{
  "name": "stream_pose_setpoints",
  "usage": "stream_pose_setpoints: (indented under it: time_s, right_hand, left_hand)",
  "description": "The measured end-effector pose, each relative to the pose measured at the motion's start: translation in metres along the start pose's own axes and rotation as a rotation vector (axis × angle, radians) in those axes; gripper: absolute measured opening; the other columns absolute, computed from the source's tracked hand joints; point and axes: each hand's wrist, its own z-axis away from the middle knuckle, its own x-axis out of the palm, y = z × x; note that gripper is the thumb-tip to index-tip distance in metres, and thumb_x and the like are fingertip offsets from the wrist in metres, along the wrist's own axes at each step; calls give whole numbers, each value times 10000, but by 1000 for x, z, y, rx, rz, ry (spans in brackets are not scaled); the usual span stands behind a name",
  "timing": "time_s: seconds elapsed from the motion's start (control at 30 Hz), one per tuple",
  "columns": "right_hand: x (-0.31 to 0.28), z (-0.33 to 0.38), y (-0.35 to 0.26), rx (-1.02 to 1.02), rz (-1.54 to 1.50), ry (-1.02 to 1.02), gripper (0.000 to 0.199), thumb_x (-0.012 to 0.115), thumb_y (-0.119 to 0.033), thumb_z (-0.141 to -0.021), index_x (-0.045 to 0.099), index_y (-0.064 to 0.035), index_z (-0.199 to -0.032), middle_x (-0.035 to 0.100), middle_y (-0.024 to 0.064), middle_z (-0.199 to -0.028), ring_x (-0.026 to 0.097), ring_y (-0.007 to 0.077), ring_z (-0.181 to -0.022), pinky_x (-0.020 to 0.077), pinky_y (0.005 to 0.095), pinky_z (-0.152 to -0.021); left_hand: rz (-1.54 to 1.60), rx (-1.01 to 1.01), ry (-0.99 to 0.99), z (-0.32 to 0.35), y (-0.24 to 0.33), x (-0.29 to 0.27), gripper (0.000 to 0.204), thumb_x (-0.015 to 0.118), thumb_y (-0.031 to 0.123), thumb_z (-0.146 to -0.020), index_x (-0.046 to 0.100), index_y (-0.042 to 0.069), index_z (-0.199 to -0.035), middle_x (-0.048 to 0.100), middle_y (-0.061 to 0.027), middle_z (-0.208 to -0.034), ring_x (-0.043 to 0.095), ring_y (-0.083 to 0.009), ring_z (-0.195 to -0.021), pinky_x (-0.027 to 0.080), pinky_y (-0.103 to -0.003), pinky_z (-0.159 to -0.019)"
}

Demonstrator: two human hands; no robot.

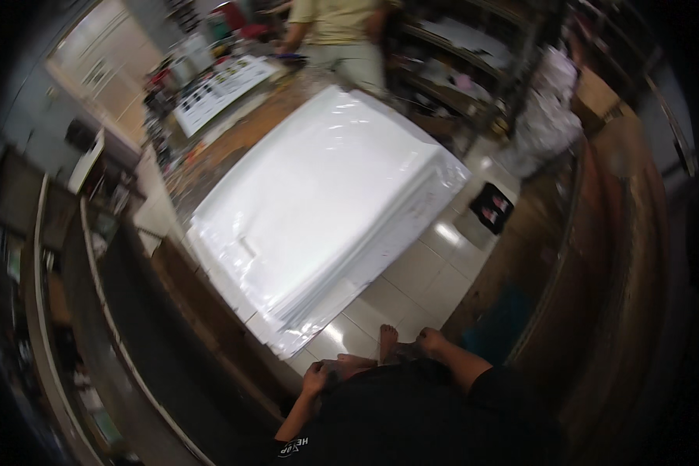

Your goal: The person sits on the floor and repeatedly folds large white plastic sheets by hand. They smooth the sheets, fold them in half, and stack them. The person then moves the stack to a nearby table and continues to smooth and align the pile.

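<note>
My left hand and my right hand are low in the picture, close to my waist and my black shirt. Both have curled fingers against dark cloth. The picture is too blurred to show whether they grip it. A bare foot stands on the pale tiled floor between the hands. Just ahead lies a large, thick stack of white sheets under glossy plastic, resting on a wooden table. Neither hand touches the stack.
Another person in a light shirt stands at the table's far end, beside printed sheets. A dark counter runs along the left and wooden shelving along the right. A small black crate sits on the floor.
</note>
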Motion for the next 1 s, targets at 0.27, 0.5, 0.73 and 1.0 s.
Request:
stream_pose_setpoints:
  time_s: [0.27, 0.5, 0.73, 1.0]
  right_hand:
    - [37, -25, 61, 145, -381, 182, 446, 602, -294, -846, 613, 62, -1116, 641, 252, -1066, 633, 353, -991, 488, 405, -876]
    - [96, -23, 75, 258, -666, 319, 481, 602, -288, -856, 580, 81, -1164, 619, 254, -1126, 605, 345, -1052, 469, 390, -906]
    - [167, -59, 140, 467, -821, 482, 464, 596, -293, -863, 577, 61, -1163, 610, 250, -1146, 588, 356, -1078, 453, 401, -927]
    - [200, -136, 281, 647, -812, 651, 498, 609, -321, -849, 573, 46, -1184, 595, 240, -1196, 568, 378, -1113, 439, 411, -951]
  left_hand:
    - [-479, 168, -333, -62, 5, -7, 578, 563, 490, -849, 596, 2, -1158, 614, -244, -1142, 582, -371, -1101, 448, -421, -948]
    - [-788, 237, -682, -104, -46, -4, 675, 571, 504, -828, 483, 17, -1287, 570, -283, -1181, 521, -444, -1148, 425, -484, -953]
    - [-730, 131, -487, -97, -16, 16, 792, 670, 526, -742, 445, 27, -1315, 499, -295, -1265, 467, -452, -1203, 412, -507, -965]
    - [-512, 164, -293, -184, -114, 42, 719, 683, 407, -797, 395, -3, -1313, 449, -286, -1293, 438, -444, -1219, 377, -475, -996]
